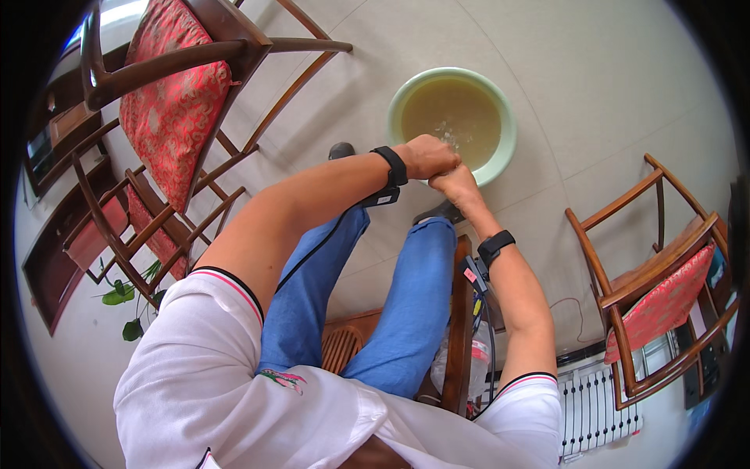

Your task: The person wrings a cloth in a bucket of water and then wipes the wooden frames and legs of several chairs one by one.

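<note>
My left hand [428, 156] and my right hand [457, 187] are pressed close together, both closed like fists, over the near side of a pale green basin [508, 133]. Whatever they grip, if anything, is hidden by the fingers. Cloudy brownish water [453, 105] fills much of the basin. Just beyond my knuckles, small bright splashes or bubbles [447, 134] break its surface. Each wrist wears a black strap with a small device and a cable.
A wooden chair with a red patterned cushion [176, 102] stands at the left, with more wooden furniture behind it. Another red-cushioned chair [664, 305] is on the right, near a white rack [598, 410]. A leafy plant [121, 293] shows at far left. Pale tiles [539, 78] surround the basin.
</note>
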Action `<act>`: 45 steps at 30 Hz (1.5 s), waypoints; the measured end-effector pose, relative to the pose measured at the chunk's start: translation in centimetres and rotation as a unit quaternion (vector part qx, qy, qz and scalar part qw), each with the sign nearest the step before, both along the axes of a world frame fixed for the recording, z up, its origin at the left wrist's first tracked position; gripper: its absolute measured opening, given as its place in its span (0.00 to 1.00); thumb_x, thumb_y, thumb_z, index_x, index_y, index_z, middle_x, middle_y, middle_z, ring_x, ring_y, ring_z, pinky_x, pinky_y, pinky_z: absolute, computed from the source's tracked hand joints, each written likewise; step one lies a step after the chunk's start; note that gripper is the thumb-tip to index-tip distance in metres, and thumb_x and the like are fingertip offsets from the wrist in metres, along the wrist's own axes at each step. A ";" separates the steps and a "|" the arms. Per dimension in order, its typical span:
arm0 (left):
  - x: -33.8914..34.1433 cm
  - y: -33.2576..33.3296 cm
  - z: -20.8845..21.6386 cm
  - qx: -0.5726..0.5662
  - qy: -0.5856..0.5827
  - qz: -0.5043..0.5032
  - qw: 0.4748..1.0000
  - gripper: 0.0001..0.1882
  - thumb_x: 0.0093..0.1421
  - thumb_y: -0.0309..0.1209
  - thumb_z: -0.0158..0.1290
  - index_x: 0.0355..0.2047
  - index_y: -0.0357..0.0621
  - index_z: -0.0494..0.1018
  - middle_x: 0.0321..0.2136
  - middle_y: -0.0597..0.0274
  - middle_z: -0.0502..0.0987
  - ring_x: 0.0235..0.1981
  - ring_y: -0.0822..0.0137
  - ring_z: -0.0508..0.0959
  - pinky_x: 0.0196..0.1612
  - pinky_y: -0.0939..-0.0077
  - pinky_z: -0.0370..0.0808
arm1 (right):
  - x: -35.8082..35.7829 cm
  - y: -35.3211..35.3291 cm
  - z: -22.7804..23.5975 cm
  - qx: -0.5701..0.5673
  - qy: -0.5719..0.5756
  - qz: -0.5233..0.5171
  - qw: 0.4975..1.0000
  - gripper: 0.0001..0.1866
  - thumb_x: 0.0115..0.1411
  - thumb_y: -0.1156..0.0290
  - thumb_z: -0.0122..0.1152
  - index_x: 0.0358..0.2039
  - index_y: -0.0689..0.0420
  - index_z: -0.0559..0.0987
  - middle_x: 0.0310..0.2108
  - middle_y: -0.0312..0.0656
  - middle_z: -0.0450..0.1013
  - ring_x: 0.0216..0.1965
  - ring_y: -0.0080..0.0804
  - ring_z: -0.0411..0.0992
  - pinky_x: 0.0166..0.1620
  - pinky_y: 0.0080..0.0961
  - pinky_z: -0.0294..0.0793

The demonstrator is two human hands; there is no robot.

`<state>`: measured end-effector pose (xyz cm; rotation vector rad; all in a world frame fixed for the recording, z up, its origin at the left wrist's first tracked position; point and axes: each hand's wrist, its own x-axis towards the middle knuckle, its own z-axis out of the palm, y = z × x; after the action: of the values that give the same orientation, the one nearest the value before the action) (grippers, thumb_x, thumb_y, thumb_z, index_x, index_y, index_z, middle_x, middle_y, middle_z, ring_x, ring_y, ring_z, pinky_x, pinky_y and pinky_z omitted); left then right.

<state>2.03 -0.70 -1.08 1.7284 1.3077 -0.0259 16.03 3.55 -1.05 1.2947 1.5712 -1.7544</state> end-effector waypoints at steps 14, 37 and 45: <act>-1.9 -0.5 1.0 -0.132 -0.219 0.238 0.937 0.29 0.48 0.25 0.58 0.52 0.45 0.63 0.45 0.55 0.68 0.51 0.57 0.69 0.51 0.65 0.69 | 2.1 1.1 0.7 0.000 -0.012 0.034 0.999 0.26 0.41 0.67 0.68 0.42 0.61 0.71 0.36 0.51 0.75 0.36 0.38 0.76 0.36 0.28 0.75; -1.3 3.5 9.3 -0.269 -0.326 0.432 0.797 0.14 0.64 0.39 0.47 0.45 0.51 0.75 0.25 0.68 0.72 0.24 0.78 0.71 0.27 0.81 0.72 | 0.7 2.1 8.5 -0.491 0.158 -0.319 0.795 0.14 0.51 0.71 0.60 0.38 0.57 0.70 0.24 0.35 0.65 0.17 0.13 0.55 0.16 0.08 0.49; 1.3 2.4 5.5 -0.183 -0.235 0.500 0.813 0.14 0.63 0.31 0.42 0.44 0.45 0.74 0.29 0.60 0.75 0.26 0.70 0.75 0.33 0.71 0.75 | -1.1 1.2 7.8 -0.227 -0.020 -0.189 0.955 0.05 0.47 0.71 0.60 0.24 0.53 0.71 0.14 0.25 0.58 0.12 0.13 0.50 0.15 0.15 0.43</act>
<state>3.30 1.68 4.46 0.5098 1.5375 0.6684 14.95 4.79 6.74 1.4379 0.8514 -2.1382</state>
